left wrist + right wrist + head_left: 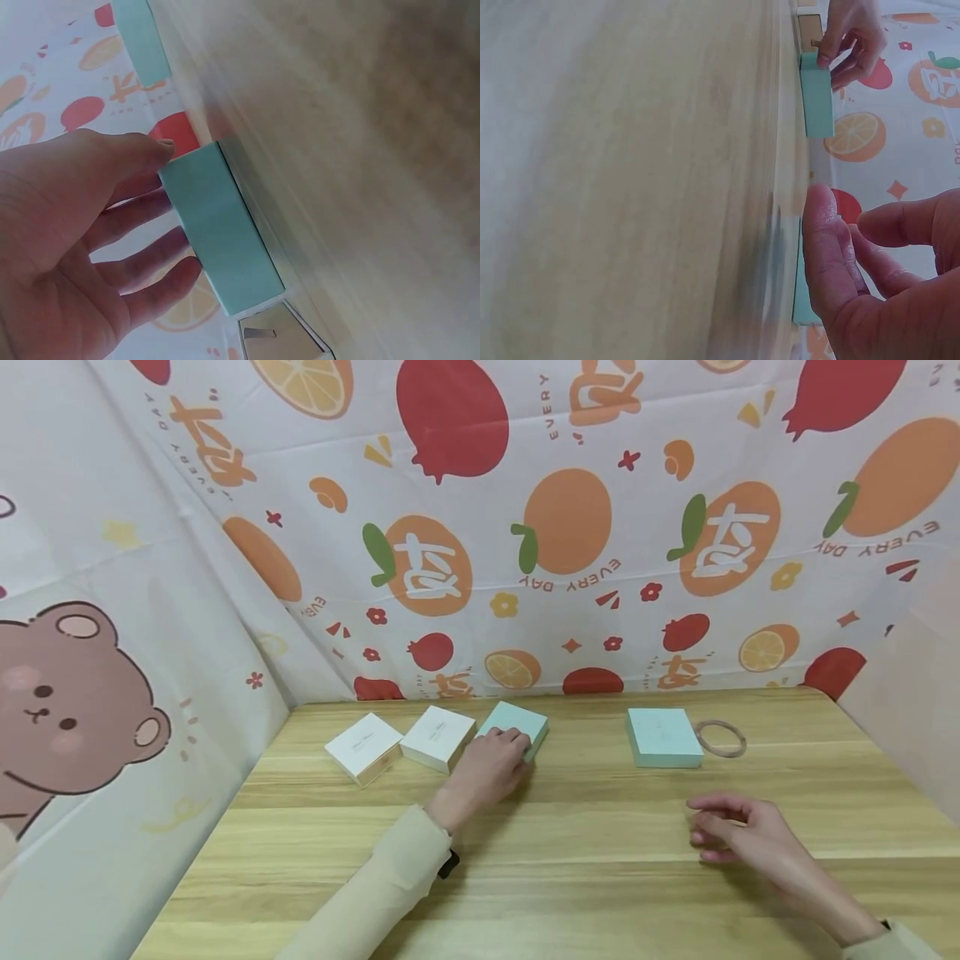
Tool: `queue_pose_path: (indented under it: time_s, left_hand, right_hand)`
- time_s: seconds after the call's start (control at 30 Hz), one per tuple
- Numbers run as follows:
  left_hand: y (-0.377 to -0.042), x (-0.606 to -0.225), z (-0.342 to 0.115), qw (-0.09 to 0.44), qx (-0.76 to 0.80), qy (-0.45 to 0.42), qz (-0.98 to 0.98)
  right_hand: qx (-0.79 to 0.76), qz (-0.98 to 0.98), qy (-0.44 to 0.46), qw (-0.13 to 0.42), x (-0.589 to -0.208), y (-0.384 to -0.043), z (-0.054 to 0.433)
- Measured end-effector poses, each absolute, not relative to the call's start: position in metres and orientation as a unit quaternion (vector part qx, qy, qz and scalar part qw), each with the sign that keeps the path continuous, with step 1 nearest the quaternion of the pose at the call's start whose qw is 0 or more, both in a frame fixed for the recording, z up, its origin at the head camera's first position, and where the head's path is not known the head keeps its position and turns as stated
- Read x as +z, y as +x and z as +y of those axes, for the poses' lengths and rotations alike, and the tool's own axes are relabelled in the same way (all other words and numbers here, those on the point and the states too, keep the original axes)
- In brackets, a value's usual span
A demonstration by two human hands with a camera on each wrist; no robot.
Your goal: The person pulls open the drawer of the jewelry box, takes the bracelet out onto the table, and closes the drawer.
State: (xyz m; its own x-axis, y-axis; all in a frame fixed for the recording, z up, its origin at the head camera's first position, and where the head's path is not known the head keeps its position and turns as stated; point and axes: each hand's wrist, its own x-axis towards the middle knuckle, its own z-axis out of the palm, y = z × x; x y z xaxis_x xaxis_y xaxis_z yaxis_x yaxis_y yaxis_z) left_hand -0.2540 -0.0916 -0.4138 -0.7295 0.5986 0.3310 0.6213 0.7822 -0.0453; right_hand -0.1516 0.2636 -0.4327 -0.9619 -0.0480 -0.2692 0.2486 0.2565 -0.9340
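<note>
A teal square box [527, 721] lies near the back of the table, just right of two white boxes. My left hand [487, 768] reaches over it from the front. In the left wrist view, the thumb and fingertips of that hand touch the upper edge of the teal box [223, 232], with the fingers spread and only slightly bent. Farther right sits a second teal box [663, 735]. In front of it hovers my right hand [757, 839], its fingers loosely bent and holding nothing. The right wrist view shows this hand [885, 270] partly covering the second teal box [804, 300].
Side by side at the back left stand a white box [365, 743] and another white box [437, 733], close together. A thin brownish ring [722, 739] lies beside the second teal box. Behind the wooden table [570, 877] hangs a fruit-print cloth [630, 635].
</note>
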Motion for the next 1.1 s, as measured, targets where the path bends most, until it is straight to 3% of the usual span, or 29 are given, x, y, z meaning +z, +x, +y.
queue_pose_path:
  time_s: [0.47, 0.83, 1.1]
  left_hand:
    - [-0.262, -0.408, -0.086, 0.182, -0.052, -0.269, -0.944]
    - [-0.267, -0.411, -0.086, 0.129, -0.03, -0.224, -0.965]
    - [-0.269, -0.405, -0.091, 0.057, -0.06, -0.238, -0.968]
  right_hand:
    - [-0.606, 0.784, 0.052, 0.128, -0.431, -0.15, 0.257]
    - [-0.602, 0.787, 0.044, 0.126, -0.427, -0.148, 0.253]
    - [-0.596, 0.792, 0.049, 0.123, -0.428, -0.147, 0.252]
